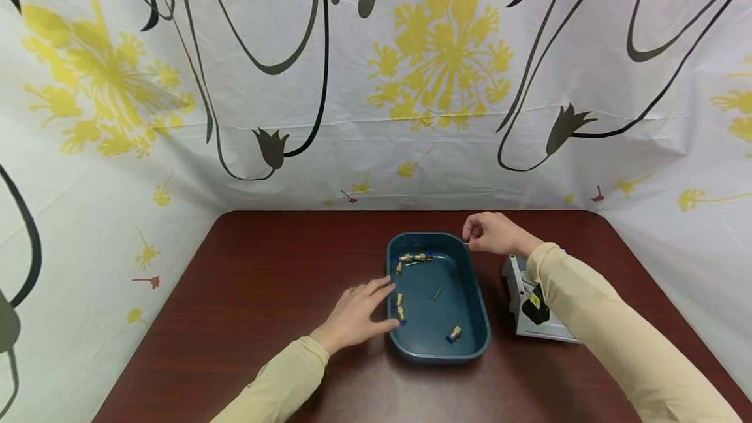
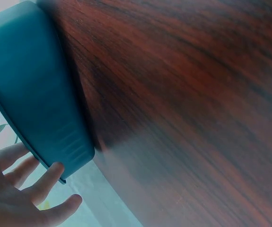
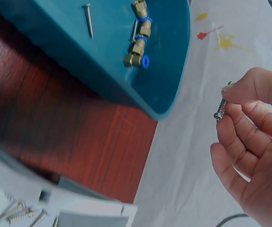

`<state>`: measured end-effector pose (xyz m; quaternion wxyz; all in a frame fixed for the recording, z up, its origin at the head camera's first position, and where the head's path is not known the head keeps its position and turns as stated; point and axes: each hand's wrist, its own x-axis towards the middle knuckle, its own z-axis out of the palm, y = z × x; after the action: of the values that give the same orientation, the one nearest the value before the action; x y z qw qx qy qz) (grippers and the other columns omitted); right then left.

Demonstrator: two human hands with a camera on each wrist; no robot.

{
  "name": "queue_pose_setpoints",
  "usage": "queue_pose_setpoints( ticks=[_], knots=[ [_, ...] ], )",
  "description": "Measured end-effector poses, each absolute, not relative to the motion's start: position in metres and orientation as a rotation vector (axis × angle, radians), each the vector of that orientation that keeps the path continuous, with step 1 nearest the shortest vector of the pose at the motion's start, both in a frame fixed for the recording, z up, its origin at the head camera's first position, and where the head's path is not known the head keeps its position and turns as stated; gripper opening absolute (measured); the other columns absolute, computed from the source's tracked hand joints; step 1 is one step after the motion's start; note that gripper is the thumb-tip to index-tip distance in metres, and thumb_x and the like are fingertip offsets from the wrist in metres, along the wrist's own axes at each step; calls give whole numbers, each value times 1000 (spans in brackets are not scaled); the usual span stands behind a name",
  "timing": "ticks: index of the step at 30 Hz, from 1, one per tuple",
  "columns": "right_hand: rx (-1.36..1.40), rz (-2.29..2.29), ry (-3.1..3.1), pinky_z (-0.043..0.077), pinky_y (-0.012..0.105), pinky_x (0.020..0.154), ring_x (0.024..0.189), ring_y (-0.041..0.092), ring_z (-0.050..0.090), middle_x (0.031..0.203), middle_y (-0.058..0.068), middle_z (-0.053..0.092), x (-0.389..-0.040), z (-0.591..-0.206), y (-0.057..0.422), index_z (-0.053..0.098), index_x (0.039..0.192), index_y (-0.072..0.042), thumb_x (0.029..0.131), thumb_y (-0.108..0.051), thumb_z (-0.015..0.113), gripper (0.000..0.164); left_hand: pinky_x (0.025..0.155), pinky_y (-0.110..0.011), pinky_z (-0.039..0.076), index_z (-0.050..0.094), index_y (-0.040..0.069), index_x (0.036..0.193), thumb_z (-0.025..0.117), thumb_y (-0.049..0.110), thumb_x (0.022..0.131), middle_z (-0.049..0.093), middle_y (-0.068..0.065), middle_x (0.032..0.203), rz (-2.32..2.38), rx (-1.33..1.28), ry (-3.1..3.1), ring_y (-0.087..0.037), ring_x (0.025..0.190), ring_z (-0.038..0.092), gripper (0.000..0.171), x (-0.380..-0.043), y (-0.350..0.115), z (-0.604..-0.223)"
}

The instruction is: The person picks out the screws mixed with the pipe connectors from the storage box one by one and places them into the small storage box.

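Note:
In the right wrist view, my right hand (image 3: 263,156) pinches a small metal screw (image 3: 222,106) between thumb and fingertips. The head view has that right hand (image 1: 496,232) at the far right corner of a blue plastic tray (image 1: 443,279). My left hand (image 1: 361,315) is at the tray's left rim, its fingers spread and fairly straight over the edge. Several brass fittings (image 1: 454,333) with blue collars lie in the tray, mostly along its left side and far end. A loose screw (image 1: 437,294) lies near the tray's middle.
Right of the tray stands a light grey case (image 1: 518,292), partly under my right sleeve, with a black and yellow object (image 1: 536,305) on it. Several screws (image 3: 22,213) lie in the case. Beyond the dark red wooden table (image 1: 294,247) hangs a patterned white cloth (image 1: 329,83).

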<state>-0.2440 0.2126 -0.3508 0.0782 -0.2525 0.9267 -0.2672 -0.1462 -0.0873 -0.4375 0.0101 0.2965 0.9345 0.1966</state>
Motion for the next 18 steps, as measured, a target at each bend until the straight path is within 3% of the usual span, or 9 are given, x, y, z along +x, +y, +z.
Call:
queue_pose_setpoints(
  ticks=[18],
  knots=[
    [-636, -783, 2841, 41, 32, 58, 63, 16, 50, 68, 0, 56, -232, -345, 271, 57, 81, -5, 75, -3, 61, 8, 92, -48, 29, 41, 11, 133, 56, 47, 81, 33, -3, 137, 595, 934, 2925, -23, 118, 38, 66, -145, -87, -436]
  ],
)
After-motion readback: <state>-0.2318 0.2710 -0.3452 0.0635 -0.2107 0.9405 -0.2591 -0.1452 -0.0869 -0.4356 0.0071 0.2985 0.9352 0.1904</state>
